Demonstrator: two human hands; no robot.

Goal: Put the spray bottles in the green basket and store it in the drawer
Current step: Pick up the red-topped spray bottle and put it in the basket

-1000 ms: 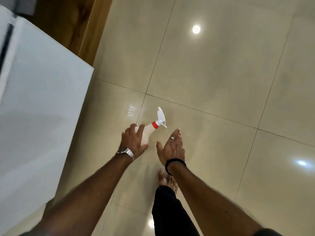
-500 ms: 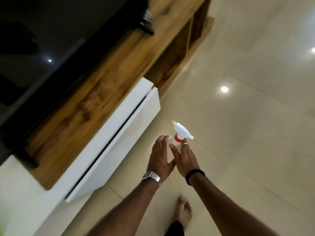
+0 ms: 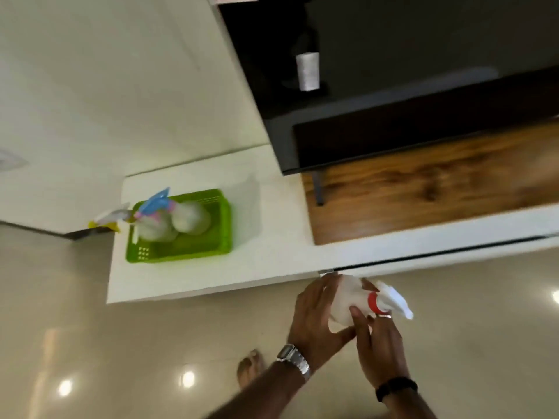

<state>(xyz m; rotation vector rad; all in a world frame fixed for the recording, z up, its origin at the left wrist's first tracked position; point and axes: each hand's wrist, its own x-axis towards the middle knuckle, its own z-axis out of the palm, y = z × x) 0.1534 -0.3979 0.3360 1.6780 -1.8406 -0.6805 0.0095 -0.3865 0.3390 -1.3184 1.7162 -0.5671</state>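
Glossy beige tiles point(image 3: 121, 343) below, and a smooth white cabinet top point(image 3: 272, 237) beside a wood-grain shelf point(image 3: 423, 192) under a dark screen point(image 3: 393, 71). On that white top sits the green basket point(image 3: 193, 252), slotted plastic, holding two rounded translucent bottles point(image 3: 190, 219), one blue-triggered. Both hands clasp a white spray bottle point(image 3: 344, 297) with a red collar: left hand point(image 3: 317, 322) wrapping its body, right hand point(image 3: 381, 346) gripping near the neck, just off the cabinet's front edge.

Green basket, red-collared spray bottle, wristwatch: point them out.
green basket point(image 3: 181, 254): head view, front wall.
red-collared spray bottle point(image 3: 344, 300): head view, white body between both hands.
wristwatch point(image 3: 292, 358): head view, metal band on left wrist.
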